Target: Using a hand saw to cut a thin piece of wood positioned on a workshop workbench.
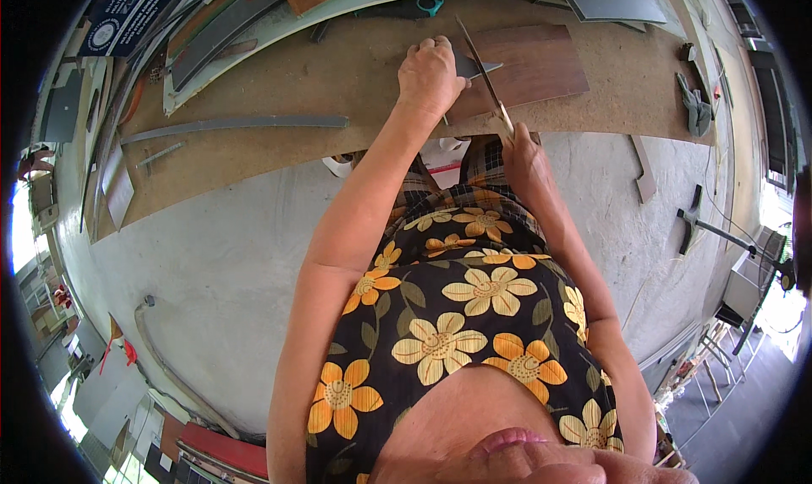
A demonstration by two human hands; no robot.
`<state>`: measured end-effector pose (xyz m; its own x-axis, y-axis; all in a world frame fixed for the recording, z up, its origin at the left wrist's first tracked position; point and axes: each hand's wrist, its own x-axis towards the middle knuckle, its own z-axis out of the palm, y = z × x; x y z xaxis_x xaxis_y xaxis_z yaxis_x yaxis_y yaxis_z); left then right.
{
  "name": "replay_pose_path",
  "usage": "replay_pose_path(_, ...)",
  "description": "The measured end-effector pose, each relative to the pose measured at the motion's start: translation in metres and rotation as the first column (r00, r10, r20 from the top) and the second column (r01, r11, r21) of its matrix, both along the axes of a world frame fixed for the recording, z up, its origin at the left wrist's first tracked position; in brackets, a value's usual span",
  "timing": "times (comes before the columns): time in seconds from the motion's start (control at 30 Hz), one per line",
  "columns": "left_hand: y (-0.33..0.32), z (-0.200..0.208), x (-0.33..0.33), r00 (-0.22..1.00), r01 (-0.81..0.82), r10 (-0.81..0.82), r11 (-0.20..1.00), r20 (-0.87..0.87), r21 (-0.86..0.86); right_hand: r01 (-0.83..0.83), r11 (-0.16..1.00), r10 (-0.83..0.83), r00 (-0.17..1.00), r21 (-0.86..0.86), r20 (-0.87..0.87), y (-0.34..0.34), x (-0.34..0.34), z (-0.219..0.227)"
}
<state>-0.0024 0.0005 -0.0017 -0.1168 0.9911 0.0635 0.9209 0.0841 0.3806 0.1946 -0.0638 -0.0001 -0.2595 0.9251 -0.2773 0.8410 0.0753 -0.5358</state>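
Note:
My right hand (526, 153) is closed round the light handle of a handsaw (480, 60), whose narrow blade points away from me over the bench. With closed fingers my left hand (430, 74) grips a small grey piece of board (464, 66). A pale pointed end of that piece shows just right of the blade. The blade crosses the piece; whether its teeth are in it I cannot tell. Beneath both lies a flat reddish-brown wood-grain panel (541, 65), its left part hidden by my hand.
A long brown workbench (254, 167) spans the far side. On it are a thin grey strip (245, 123), a teal-and-black tool (414, 8), stacked grey panels (228, 36) and a grey glove (695, 108). A black-ended stand (706, 222) is on the floor to the right.

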Motion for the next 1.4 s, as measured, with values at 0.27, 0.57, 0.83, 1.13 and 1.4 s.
replay_pose_path(0.27, 0.003, 0.001, 0.003, 1.000, 0.019, -0.019, 1.000, -0.018, -0.011, 0.000, 0.996, 0.004, 0.999, 0.090, -0.043, 0.033, -0.018, -0.008)
replay_pose_path(0.57, 0.000, 0.002, -0.003, 1.000, 0.008, -0.008, 1.000, 0.003, 0.011, 0.016, 0.999, -0.015, 1.000, -0.028, 0.003, -0.003, -0.001, 0.006)
replay_pose_path(0.83, 0.001, -0.002, 0.001, 1.000, 0.006, -0.006, 0.999, -0.009, 0.038, 0.018, 1.000, -0.018, 1.000, 0.008, 0.017, 0.027, -0.025, 0.002)
replay_pose_path(1.13, 0.001, 0.001, -0.001, 1.000, 0.008, -0.008, 1.000, -0.003, 0.013, 0.038, 0.999, -0.038, 0.999, -0.013, 0.010, 0.001, -0.008, 0.006)
replay_pose_path(1.4, 0.002, 0.000, 0.001, 1.000, 0.014, -0.014, 1.000, -0.026, 0.002, 0.009, 0.998, -0.007, 1.000, 0.055, -0.030, 0.031, -0.022, -0.004)
